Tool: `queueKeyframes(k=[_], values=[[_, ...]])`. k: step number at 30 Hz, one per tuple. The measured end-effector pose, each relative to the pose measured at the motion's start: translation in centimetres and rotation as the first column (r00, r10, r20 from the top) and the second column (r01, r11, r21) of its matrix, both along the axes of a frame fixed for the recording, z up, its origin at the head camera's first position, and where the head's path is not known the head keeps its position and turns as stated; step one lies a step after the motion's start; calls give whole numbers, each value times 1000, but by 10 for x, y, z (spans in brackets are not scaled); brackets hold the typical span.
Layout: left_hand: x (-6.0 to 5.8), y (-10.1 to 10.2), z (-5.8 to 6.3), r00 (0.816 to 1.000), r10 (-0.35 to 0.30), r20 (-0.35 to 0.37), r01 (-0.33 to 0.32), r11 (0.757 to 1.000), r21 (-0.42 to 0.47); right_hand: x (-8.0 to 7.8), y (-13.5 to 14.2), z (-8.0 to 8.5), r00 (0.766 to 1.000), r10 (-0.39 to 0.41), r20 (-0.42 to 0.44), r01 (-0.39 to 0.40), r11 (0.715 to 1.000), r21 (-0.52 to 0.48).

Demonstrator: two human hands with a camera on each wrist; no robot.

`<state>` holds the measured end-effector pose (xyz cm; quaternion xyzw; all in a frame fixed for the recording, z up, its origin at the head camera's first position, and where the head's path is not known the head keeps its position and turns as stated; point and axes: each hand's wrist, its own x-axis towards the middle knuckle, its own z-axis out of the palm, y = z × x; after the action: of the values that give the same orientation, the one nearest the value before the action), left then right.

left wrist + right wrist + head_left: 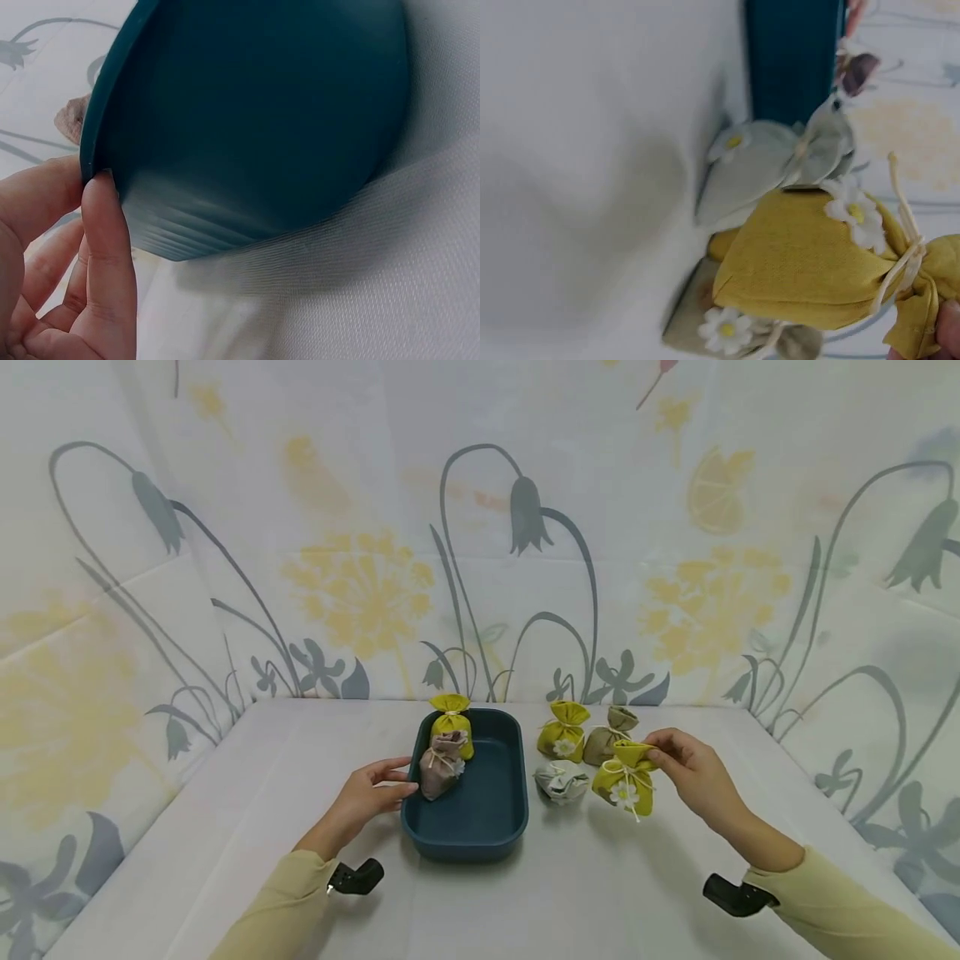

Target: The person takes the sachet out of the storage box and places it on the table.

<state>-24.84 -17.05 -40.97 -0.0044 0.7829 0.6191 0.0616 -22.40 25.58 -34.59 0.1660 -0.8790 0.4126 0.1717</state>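
My left hand (372, 791) pinches the left rim of a dark teal tub (480, 852), thumb outside the wall in the left wrist view. Inside the tub, along its left side, stand a yellow pouch (451, 727) and a brownish pouch (441, 767). To the right of the tub, my right hand (693, 772) pinches the gathered top of a yellow drawstring pouch (802, 262) with a white daisy. That pouch hangs over the table, close to a pale grey pouch (561, 782), another yellow pouch (562, 732) and an olive-grey pouch (608, 739).
The white-covered table (585, 902) ends at a floral cloth backdrop (480, 568), which also rises at both sides. A black wrist camera (356, 877) sits at the left sleeve, another black camera (738, 896) at the right.
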Motion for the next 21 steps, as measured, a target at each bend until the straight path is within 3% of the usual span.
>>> queueKeyframes(k=[6,12,21], values=[[1,1,2,1000,-1,-2,1,1000,4,-23,8,-17,999,27,-19,-27,999,-46],[1,1,2,1000,2,-8,-2,1000,1,-47,13,-36,996,88,27,-86,993,-76],[1,2,2,1000,18,-3,-18,1000,-18,-63,24,-49,996,-12,84,13,1000,-12]])
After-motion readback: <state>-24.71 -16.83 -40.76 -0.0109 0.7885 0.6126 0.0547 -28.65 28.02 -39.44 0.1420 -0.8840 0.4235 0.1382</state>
